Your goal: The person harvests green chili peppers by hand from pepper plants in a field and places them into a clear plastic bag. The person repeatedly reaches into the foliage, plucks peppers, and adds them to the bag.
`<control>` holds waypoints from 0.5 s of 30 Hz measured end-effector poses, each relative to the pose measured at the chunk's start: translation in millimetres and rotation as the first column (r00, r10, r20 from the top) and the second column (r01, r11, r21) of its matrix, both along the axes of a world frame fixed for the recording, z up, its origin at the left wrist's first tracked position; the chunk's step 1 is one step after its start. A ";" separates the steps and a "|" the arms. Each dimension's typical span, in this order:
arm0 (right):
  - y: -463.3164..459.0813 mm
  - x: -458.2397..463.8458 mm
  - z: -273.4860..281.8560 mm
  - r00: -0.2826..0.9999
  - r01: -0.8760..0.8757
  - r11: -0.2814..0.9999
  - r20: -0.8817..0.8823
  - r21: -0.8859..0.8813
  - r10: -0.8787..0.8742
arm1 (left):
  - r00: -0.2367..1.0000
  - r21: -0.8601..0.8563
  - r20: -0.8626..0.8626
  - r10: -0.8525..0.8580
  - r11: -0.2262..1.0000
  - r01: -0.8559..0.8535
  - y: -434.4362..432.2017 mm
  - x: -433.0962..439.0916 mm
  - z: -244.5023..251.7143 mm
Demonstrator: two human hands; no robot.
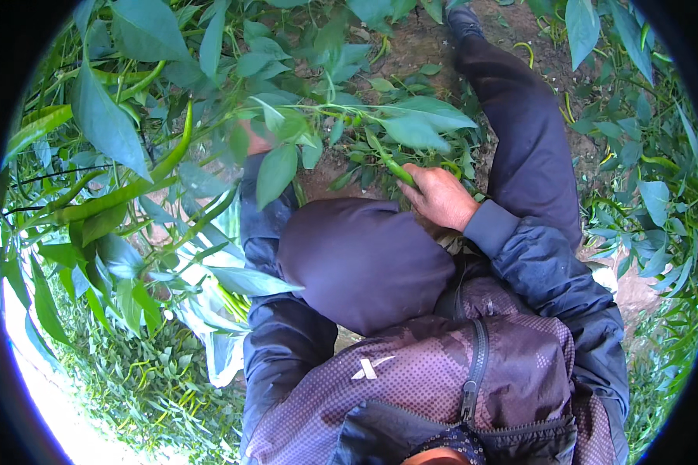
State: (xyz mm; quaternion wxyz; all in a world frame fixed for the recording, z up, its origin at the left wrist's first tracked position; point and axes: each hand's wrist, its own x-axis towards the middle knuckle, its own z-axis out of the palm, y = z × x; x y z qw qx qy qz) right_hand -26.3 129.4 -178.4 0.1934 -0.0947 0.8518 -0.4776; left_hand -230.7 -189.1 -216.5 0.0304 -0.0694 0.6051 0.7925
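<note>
My right hand (pixel 439 195) is closed around a long green chili pepper (pixel 396 167), whose narrower end points up and away toward the leaves. Pepper leaves (pixel 419 125) hang just above it. On the other side, my left hand (pixel 256 139) reaches in among the foliage, mostly covered by blurred leaves, so its fingers and anything in them are hidden. Beside my left arm, a pale translucent plastic bag (pixel 224 354) holds several long green peppers (pixel 230 299). My bent knee (pixel 363 261) lies between my two arms.
Pepper plants with long hanging green chilies (pixel 116 197) crowd in on the left. My other leg (pixel 526 116) stretches forward over bare soil (pixel 419 46). More pepper plants (pixel 654 203) line the right side. A pale object (pixel 605 276) shows behind my right sleeve.
</note>
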 end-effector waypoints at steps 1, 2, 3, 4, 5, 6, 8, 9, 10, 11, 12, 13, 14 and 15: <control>0.2 0.0 0.2 1.000 -0.001 1.000 0.020 0.010 0.001 | 1.000 -0.003 -0.004 0.003 1.000 -0.003 0.1 -2.8 0.0; 0.0 0.0 0.4 1.000 -0.004 1.000 0.028 0.005 0.004 | 1.000 -0.005 -0.006 0.010 1.000 -0.010 -0.6 -4.2 0.1; 0.3 0.2 0.1 1.000 0.001 1.000 0.024 0.001 -0.001 | 1.000 -0.008 -0.008 0.016 1.000 -0.016 -2.5 -4.4 -0.2; 0.0 0.2 0.1 1.000 -0.012 1.000 0.028 0.001 0.012 | 1.000 -0.009 -0.009 0.024 1.000 -0.024 -5.9 -4.5 -1.1; 0.1 0.3 0.1 1.000 -0.015 1.000 0.018 0.001 0.015 | 0.999 -0.010 -0.010 0.033 0.999 -0.033 -10.7 -4.2 -3.1; -0.1 0.2 0.2 1.000 -0.021 1.000 0.016 0.001 0.021 | 0.999 -0.009 -0.014 0.038 0.999 -0.038 -16.8 -5.1 -6.3; -0.5 -0.3 0.7 1.000 -0.015 1.000 -0.007 0.010 0.015 | 0.999 0.014 -0.012 0.049 0.999 -0.049 -33.8 -8.2 -16.1; -1.1 -0.6 1.3 1.000 -0.012 1.000 -0.013 0.016 0.012 | 0.999 0.034 -0.007 0.050 0.998 -0.050 -43.5 -12.5 -22.2; -1.0 -0.9 1.8 1.000 -0.013 1.000 -0.012 0.016 0.013 | 0.998 0.051 -0.003 0.056 0.997 -0.056 -54.5 -15.3 -27.5; -1.7 -0.9 2.6 1.000 -0.018 1.000 -0.010 0.016 0.018 | 0.998 0.072 0.010 0.061 0.995 -0.062 -64.9 -19.9 -31.3; -1.7 -0.7 3.2 1.000 -0.023 1.000 -0.009 0.016 0.024 | 0.997 0.096 0.032 0.069 0.993 -0.072 -73.3 -25.0 -32.6; -2.1 -0.4 3.8 1.000 -0.024 1.000 -0.012 0.017 0.024 | 0.995 0.123 0.065 0.072 0.989 -0.079 -77.5 -28.9 -32.1; -2.2 -0.1 4.1 1.000 -0.025 1.000 -0.016 0.019 0.025 | 0.985 0.077 0.127 0.117 0.989 -0.127 -78.6 -31.0 -28.4; -2.2 0.4 4.0 1.000 -0.025 0.999 -0.018 0.021 0.026 | 0.987 0.173 0.142 0.068 0.981 -0.093 -76.5 -30.8 -21.9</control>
